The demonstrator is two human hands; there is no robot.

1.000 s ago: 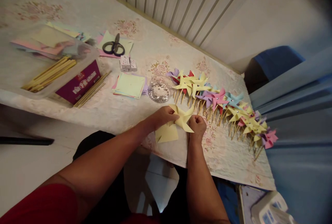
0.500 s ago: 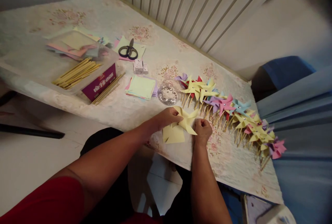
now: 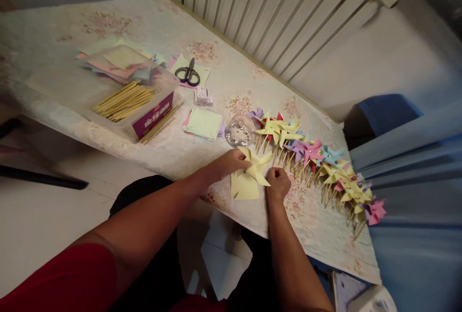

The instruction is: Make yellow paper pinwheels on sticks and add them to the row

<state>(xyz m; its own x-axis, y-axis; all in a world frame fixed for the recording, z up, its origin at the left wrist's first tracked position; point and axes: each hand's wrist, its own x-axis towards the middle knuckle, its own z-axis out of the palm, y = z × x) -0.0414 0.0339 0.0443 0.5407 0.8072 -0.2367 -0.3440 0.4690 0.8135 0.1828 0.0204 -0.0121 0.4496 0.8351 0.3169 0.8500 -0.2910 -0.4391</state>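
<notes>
My left hand (image 3: 234, 162) pinches the left side of a pale yellow paper pinwheel (image 3: 257, 168), its blades folded in toward the centre. Just right of the blades, my right hand (image 3: 278, 184) is closed with its fingertips pressed together; whatever it may hold is too small to see. Under the pinwheel lies a square yellow paper sheet (image 3: 244, 189) with a slit near one corner. Beyond my left hand stands a round clear dish (image 3: 238, 131) of small shiny pieces.
Finished pinwheels on sticks (image 3: 310, 150) lie in a long row at right. To the left are a paper stack (image 3: 202, 123), small white boxes (image 3: 204, 96), black-handled scissors (image 3: 187, 75) and a clear plastic box (image 3: 173, 91) with wooden sticks (image 3: 124, 101). A slatted radiator borders the table's back.
The camera view has turned slightly, shifting the table's things in the picture. Both hands keep nearly the same places around the pinwheel.
</notes>
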